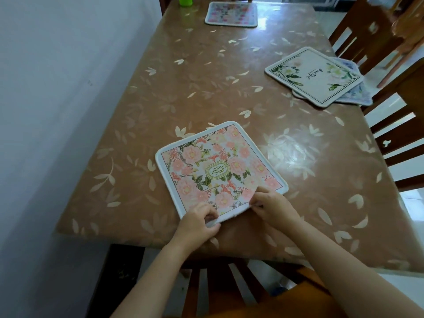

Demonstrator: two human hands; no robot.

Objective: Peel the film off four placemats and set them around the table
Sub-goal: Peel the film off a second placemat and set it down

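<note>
Head view looks down along a brown table (183, 88) covered in a glossy cloth with a pale leaf pattern, pushed against a white wall (57, 88) on the left. Close to the near edge lies a pink floral placemat (218, 171), turned at a slant, with a white border and a small oval label in its middle. Both hands are on its nearest side. The left hand (197, 222) has its fingers curled round the near left corner, pinching the border. The right hand (270, 205) pinches the same edge further right, thumb and fingertips drawn together on the mat. Whether a film is lifting there I cannot tell; the edge is partly hidden under the fingers.

At the far end lies another flowered placemat (231, 14), flat and shiny. Near the right edge a white placemat with green leaves (314, 75) lies on top of a bluish placemat (358, 97), which sticks out beneath it toward the table's edge. A green cup (185, 0) stands at the far left corner. Wooden chairs (367, 37) stand along the right side, and the slatted back of another chair (218, 283) shows below the near edge.
</note>
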